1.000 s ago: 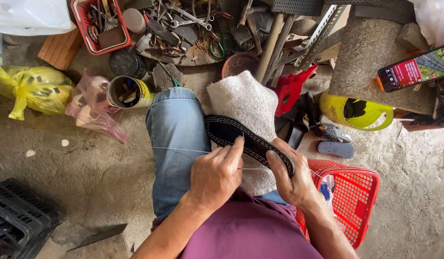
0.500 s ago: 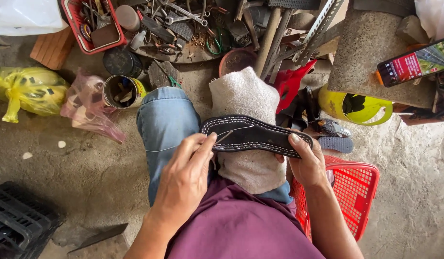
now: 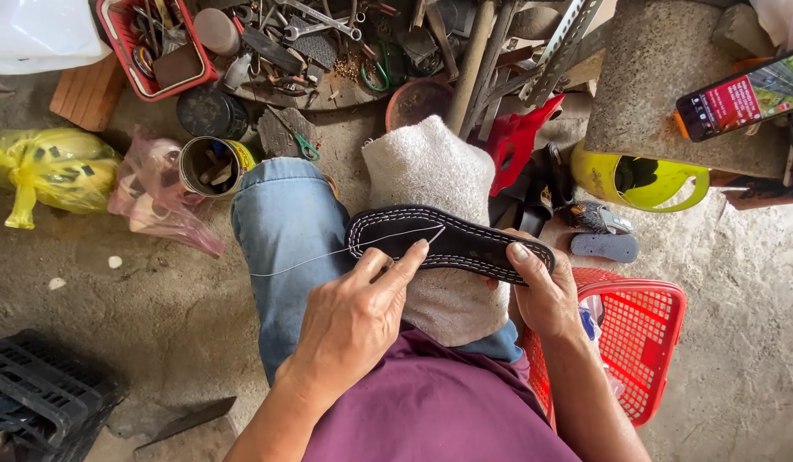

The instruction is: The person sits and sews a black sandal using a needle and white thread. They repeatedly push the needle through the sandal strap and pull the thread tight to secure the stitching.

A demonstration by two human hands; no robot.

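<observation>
1. The left hand (image 3: 353,321) pinches a white thread (image 3: 328,253) at the black sole (image 3: 448,242), which lies on a towel (image 3: 430,180) over the knee.
2. The right hand (image 3: 546,295) grips the sole's end.
3. Stitching seems under way; the next pull needs steady tension.

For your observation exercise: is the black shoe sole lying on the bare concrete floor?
No, the black shoe sole rests on a white towel over the person's knee, steadied by the right hand.

Concrete floor (image 3: 139,299), yellow bag (image 3: 50,167), red basket (image 3: 644,342), black crate (image 3: 37,398)
</observation>
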